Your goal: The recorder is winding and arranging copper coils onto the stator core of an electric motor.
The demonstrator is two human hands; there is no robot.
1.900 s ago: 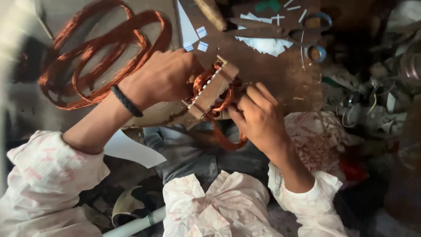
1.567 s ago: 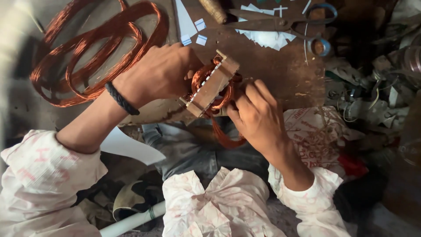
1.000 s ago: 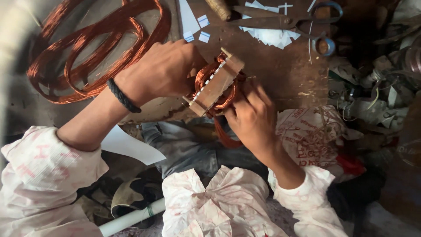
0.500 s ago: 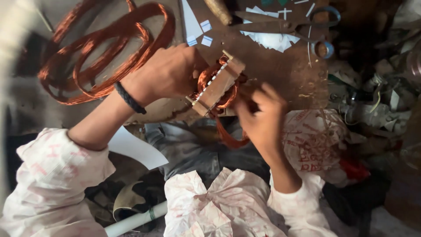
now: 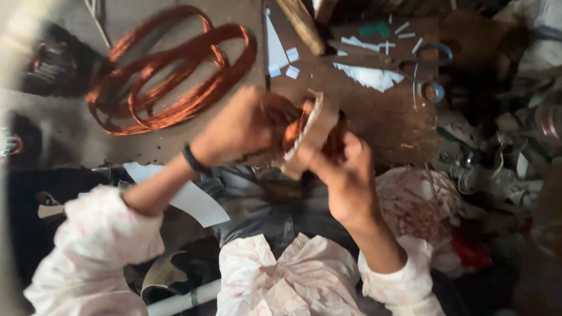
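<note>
The big loops of wire (image 5: pixel 170 76) look like shiny orange copper metal, lying on a flat brown board (image 5: pixel 374 129) that looks like dull, rough wood. The small winding block (image 5: pixel 310 137) looks like pale wood with more shiny copper wire around it, though it is blurry. The white scraps (image 5: pixel 369 76) look like thin matt paper, and the sleeves (image 5: pixel 99 246) are soft, crinkly cloth.

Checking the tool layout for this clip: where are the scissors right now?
In the head view the scissors lie at the upper right of the brown board, beside the white paper scraps, beyond the right hand.
</note>
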